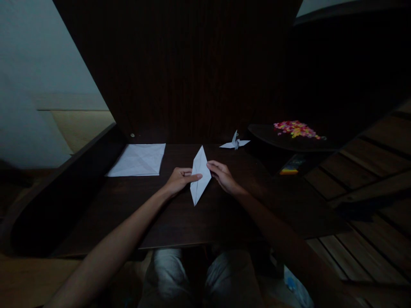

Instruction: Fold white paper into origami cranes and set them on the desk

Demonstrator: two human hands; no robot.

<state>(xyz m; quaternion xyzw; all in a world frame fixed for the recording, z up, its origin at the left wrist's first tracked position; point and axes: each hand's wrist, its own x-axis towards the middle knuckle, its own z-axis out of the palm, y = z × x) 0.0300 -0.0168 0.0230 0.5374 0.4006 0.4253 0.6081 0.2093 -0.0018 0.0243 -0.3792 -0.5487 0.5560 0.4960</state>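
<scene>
A white sheet of paper folded into a long diamond (201, 164) is held up over the dark desk, its points toward the top and bottom. My left hand (180, 179) pinches its left side, thumb lying across the front and fingers behind. At the right corner, my right hand (223, 174) grips the edge between thumb and fingers. Behind, to the right, a finished white paper crane (236, 142) rests with its wings spread. Creased white paper squares (141, 159) lie flat at the back left.
A dark wooden desk (173, 226) has a tall back panel (192, 77) and a raised left side. On a rounded shelf (266, 136) at the right sits a heap of small pink, red and yellow pieces (297, 128). A slatted wooden surface (372, 179) lies farther right.
</scene>
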